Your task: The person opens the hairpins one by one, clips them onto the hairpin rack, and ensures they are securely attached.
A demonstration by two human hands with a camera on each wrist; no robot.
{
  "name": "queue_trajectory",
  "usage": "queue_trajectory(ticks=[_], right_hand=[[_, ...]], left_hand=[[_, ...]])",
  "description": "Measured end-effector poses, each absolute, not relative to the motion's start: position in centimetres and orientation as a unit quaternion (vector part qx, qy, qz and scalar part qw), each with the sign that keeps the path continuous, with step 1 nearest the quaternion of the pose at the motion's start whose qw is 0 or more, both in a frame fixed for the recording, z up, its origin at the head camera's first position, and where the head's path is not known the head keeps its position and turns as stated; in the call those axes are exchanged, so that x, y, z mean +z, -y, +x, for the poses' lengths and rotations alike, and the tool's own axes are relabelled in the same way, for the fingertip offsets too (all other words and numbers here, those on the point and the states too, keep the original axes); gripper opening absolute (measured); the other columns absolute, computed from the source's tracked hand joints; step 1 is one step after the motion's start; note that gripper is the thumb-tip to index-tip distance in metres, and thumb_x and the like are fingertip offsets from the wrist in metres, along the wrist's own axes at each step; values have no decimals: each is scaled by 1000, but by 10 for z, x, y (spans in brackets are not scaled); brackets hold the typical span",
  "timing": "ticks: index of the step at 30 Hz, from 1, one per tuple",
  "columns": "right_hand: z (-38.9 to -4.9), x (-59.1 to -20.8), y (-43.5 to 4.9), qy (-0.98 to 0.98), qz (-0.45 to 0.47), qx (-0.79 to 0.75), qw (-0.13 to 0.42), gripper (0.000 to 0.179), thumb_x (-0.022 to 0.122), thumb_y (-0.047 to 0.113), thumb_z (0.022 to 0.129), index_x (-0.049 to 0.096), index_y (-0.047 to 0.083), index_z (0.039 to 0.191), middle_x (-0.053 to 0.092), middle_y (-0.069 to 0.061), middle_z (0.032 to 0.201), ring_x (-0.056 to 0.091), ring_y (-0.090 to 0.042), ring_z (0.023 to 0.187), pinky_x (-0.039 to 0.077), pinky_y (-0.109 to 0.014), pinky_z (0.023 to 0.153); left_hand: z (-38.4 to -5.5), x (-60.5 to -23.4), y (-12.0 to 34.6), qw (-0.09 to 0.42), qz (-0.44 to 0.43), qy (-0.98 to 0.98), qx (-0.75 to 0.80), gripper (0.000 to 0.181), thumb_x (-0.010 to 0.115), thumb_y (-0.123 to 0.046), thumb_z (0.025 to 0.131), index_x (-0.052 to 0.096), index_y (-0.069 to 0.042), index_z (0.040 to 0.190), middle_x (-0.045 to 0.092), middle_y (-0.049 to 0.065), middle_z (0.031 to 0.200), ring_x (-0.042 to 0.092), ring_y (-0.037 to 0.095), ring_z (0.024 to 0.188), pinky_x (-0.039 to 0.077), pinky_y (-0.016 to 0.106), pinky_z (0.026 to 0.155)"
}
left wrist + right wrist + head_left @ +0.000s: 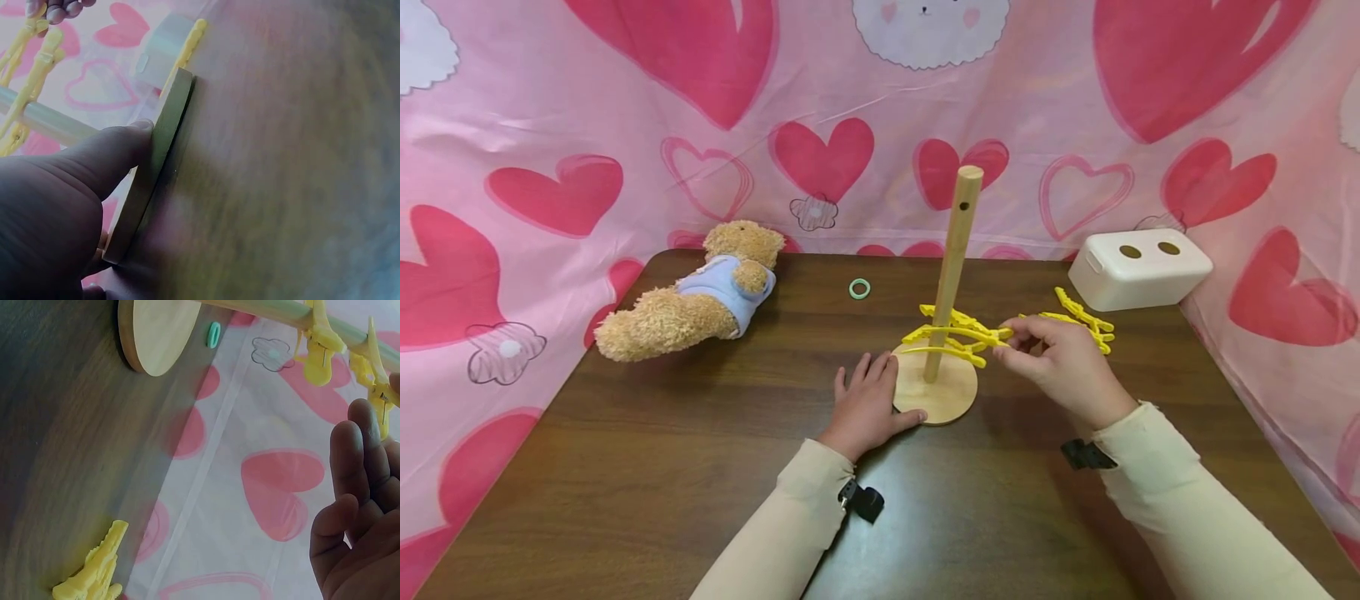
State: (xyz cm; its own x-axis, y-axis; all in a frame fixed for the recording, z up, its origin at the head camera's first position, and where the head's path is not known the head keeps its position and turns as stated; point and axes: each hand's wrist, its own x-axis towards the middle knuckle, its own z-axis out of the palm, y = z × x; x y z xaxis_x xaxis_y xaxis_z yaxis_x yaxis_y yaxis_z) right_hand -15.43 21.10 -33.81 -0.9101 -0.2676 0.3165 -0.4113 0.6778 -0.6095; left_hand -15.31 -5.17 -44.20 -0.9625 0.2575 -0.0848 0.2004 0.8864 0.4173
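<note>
A wooden stand has a round base [951,396] and an upright pole [953,242]. My left hand [865,408] rests at the left of the base, fingers extended along its side, thumb [128,147] pressing its near edge. On the pole's right, my right hand [1067,358] pinches the tail of a yellow hair clip [988,337] between thumb and fingertips; its long jaws reach across the pole. Other yellow clips [973,358] are at the pole just above and below it. Whether the held clip grips the pole cannot be told.
Several loose yellow clips [1086,312] lie right of my right hand, before a white box [1138,271] with two round holes. A teddy bear [662,321] in a blue top lies at the left. A green ring [859,288] sits near the table's back edge.
</note>
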Motion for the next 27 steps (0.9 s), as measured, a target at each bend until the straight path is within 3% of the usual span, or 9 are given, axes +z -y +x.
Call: queue_trajectory(ticks=[10, 17, 27], right_hand=[[-158, -336, -209, 910, 197, 343, 121, 21, 82, 12, 84, 75, 7, 103, 66, 1, 79, 57, -17, 67, 48, -23, 57], [-158, -337, -202, 908, 195, 358, 93, 21, 82, 12, 84, 74, 6, 103, 67, 0, 79, 57, -18, 68, 48, -25, 57], [-157, -341, -200, 906, 180, 370, 96, 24, 82, 16, 85, 74, 8, 106, 68, -1, 82, 58, -19, 71, 49, -24, 60]], left_hand=[[-153, -438, 52, 73, 125, -967, 209, 98, 67, -67, 85, 33, -11, 158, 30, 7, 163, 19, 37, 151, 7, 68, 114], [-154, -436, 51, 88, 122, -969, 198, 100, 67, -69, 83, 32, -13, 159, 29, 5, 164, 18, 37, 151, 7, 68, 115], [-154, -438, 51, 83, 121, -968, 204, 100, 68, -68, 83, 33, -13, 158, 29, 6, 163, 17, 37, 151, 6, 69, 114]])
